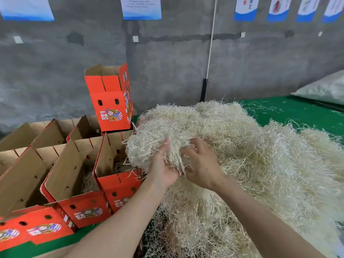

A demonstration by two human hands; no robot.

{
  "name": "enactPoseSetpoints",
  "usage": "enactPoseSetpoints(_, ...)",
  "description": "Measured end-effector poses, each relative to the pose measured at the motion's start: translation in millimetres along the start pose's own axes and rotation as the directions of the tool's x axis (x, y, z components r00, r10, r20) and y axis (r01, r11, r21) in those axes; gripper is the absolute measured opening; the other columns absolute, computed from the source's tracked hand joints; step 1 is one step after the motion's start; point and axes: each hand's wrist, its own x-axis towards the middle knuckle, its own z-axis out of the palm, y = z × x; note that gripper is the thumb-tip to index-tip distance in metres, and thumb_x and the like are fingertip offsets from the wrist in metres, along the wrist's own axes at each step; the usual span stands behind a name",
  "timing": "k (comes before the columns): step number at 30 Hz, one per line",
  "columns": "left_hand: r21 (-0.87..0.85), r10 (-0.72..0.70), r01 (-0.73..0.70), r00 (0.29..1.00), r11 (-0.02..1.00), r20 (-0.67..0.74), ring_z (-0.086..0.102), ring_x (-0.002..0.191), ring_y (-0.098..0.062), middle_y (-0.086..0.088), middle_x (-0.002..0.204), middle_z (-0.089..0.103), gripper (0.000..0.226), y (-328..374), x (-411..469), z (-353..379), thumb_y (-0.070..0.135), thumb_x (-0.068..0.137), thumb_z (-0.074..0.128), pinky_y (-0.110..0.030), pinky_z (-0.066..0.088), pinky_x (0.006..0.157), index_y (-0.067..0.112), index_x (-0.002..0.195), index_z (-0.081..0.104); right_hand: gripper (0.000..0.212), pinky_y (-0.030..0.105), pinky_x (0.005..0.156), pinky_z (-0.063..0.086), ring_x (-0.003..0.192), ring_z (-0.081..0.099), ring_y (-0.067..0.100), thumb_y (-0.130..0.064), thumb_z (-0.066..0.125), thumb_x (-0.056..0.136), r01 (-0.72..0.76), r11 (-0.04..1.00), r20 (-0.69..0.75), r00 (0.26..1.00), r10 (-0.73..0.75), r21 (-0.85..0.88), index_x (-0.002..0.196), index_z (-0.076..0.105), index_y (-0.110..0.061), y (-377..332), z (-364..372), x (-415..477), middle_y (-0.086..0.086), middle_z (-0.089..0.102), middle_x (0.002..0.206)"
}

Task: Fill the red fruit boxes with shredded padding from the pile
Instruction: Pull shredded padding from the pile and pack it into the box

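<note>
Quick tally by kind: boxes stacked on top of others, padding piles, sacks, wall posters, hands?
stacked box: 1
padding pile: 1
sack: 1
wall posters: 6
hands, left hand and right hand: 2
total: 11

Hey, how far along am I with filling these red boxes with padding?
Early on. Beside the pile, the first box and the next box hold only a little padding low down. In hand: the left hand supports and the right hand grips a clump at the pile's edge. Left: topping up both, plus the boxes further left, whose bottoms are hidden.
</note>
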Motion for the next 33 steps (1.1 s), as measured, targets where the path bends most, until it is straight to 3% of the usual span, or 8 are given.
enactPoseSetpoints(4,0.001,0.045,-0.045,0.997,0.999,-0.058,0.066,0.088,-0.035,-0.021,0.11,0.065,0.033,10.7,1.9,8.1,0.013,0.073,0.068,-0.047,0.051,0.073,0.009,0.106,0.062,0.033,0.046,0.101,0.034,0.114,0.049,0.03,-0.005,0.06,0.076,0.068,0.975,-0.008,0.997,-0.071,-0.21,0.103,0.063,-0.022,13.2,2.2,-6.1,0.013,0.048,0.127)
enactPoseSetpoints(9,-0.007,0.127,-0.128,0.991,0.992,-0.049,0.063,0.088,-0.035,-0.018,0.081,0.071,0.01,32.2,4.7,10.6,-0.001,0.081,0.055,-0.05,0.048,0.086,0.005,0.085,0.062,0.043,0.034,0.095,0.035,0.108,0.046,0.02,-0.006,0.048,0.082,-0.059,0.947,0.043,0.996,0.076,-0.317,0.117,0.057,-0.029,39.2,6.1,-30.2,0.002,0.051,0.118)
enactPoseSetpoints(16,0.074,0.188,-0.178,0.967,0.981,-0.17,0.063,0.078,-0.03,-0.015,0.091,0.064,0.012,44.7,1.3,0.7,-0.002,0.082,0.056,-0.035,0.052,0.057,0.008,0.082,0.064,0.042,0.044,0.105,0.024,0.118,0.036,0.019,-0.022,0.043,0.084,-0.228,0.856,0.238,0.899,0.368,-0.464,0.12,0.048,-0.042,63.0,-2.3,-55.0,0.0,0.044,0.128)
enactPoseSetpoints(20,0.228,0.178,-0.159,0.981,0.961,-0.069,0.068,0.084,-0.025,-0.013,0.107,0.064,0.026,36.0,-6.6,-2.1,-0.006,0.068,0.064,-0.034,0.054,0.063,0.01,0.089,0.064,0.028,0.05,0.11,0.022,0.128,0.036,0.025,-0.027,0.052,0.084,-0.301,0.945,0.428,0.844,0.325,-0.125,0.109,0.058,-0.036,59.0,-33.3,-36.0,-0.002,0.041,0.135)
enactPoseSetpoints(23,0.638,0.232,-0.066,0.956,0.767,-0.18,0.056,0.106,-0.008,-0.001,0.142,0.044,0.051,26.4,-9.0,-6.1,-0.014,0.081,0.054,-0.001,0.041,0.069,0.024,0.114,0.061,0.025,0.032,0.098,0.033,0.118,0.041,0.013,-0.019,0.06,0.082,-0.296,0.877,0.191,0.952,0.239,0.378,0.104,0.055,-0.03,45.3,-59.3,-16.3,-0.005,0.043,0.13)
enactPoseSetpoints(25,0.837,0.308,-0.029,0.936,0.546,-0.168,0.055,0.108,-0.012,0.004,0.133,0.051,0.049,17.3,-8.1,-13.0,-0.01,0.087,0.048,-0.004,0.036,0.074,0.021,0.124,0.056,0.033,0.036,0.097,0.037,0.114,0.043,0.012,-0.015,0.058,0.086,-0.307,0.834,0.073,0.948,0.309,0.459,0.117,0.05,-0.023,31.6,-60.8,-6.8,-0.003,0.045,0.129)
enactPoseSetpoints(29,0.991,0.32,0.016,0.946,0.13,-0.057,0.05,0.071,-0.011,-0.006,0.093,0.057,0.038,1.0,-5.9,-15.3,0.002,0.096,0.039,-0.012,0.045,0.057,-0.005,0.134,0.042,0.057,0.03,0.094,0.041,0.108,0.048,0.01,-0.004,0.05,0.089,-0.514,0.568,0.443,0.854,0.271,0.643,0.141,0.03,-0.015,12.4,-37.2,0.8,-0.006,0.047,0.119)
enactPoseSetpoints(33,0.985,0.107,0.175,0.979,0.005,-0.174,0.044,0.127,-0.025,-0.014,0.138,0.046,0.053,5.6,-17.8,-27.0,0.032,0.093,0.053,-0.033,0.034,0.107,-0.002,0.132,0.044,0.063,0.015,0.07,0.046,0.086,0.053,0.003,0.012,0.053,0.081,-0.423,0.534,0.211,0.886,0.412,0.732,0.126,0.041,-0.029,8.9,-21.6,6.4,-0.008,0.054,0.101)
